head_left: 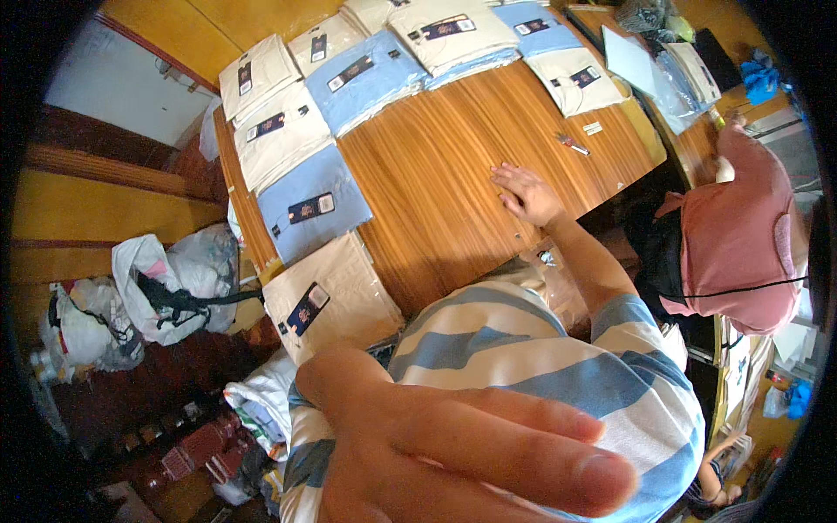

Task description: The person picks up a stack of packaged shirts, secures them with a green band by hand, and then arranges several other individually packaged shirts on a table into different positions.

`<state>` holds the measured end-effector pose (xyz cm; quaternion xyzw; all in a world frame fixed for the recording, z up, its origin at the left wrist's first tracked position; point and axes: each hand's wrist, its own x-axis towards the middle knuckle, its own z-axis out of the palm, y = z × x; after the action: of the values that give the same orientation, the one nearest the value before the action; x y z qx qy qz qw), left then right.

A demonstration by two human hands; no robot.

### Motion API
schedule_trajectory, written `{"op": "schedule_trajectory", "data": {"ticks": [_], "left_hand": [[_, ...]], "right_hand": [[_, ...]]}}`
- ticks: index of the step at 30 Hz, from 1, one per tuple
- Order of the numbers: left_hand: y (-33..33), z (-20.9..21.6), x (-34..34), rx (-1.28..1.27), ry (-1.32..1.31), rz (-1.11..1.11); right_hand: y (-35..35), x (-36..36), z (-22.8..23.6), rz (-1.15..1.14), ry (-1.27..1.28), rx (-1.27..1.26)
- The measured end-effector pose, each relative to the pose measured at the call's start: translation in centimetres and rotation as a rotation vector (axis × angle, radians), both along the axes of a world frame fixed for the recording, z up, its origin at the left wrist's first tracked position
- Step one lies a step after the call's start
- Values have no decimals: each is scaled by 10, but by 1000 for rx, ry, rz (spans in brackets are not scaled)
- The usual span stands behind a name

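Note:
My left hand (453, 436) is raised close to the camera, in front of my striped shirt. Its fingers are stretched out and nothing shows in them. My right hand (526, 195) rests on the brown wooden table (436, 174), fingers extended and empty. Nearest the left arm lies a packed cream folded garment (336, 292) with a dark tag, at the table's near left corner. Beyond it are a blue folded garment (316, 202) and a cream stack (277, 131). Another blue stack (366, 77) lies farther back. Past my right hand is a small red and white item (573, 145), too small to name.
More bagged garments (458, 39) line the table's far edge, with a cream one (571, 80) at the far right. A person in a pink top (737, 235) works at the right beside another table. White plastic bags (187, 279) stand left of the table.

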<state>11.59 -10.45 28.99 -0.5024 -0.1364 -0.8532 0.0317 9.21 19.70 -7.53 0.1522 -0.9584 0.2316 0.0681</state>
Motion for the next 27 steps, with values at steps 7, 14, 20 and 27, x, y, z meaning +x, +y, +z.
{"op": "schedule_trajectory", "data": {"ticks": [7,14,20,27], "left_hand": [[25,-11,10,171,-58,-97],[35,-11,-7,135,21,187],[118,-27,-44,-33,104,273],[257,-149,-116,-654,340,664]], "right_hand": [[-4,-12,9,36,17,-5],[-14,-17,32,63,-7,-31],[23,-5,6,42,-56,-128],[80,-37,3,162,70,-710]]}}
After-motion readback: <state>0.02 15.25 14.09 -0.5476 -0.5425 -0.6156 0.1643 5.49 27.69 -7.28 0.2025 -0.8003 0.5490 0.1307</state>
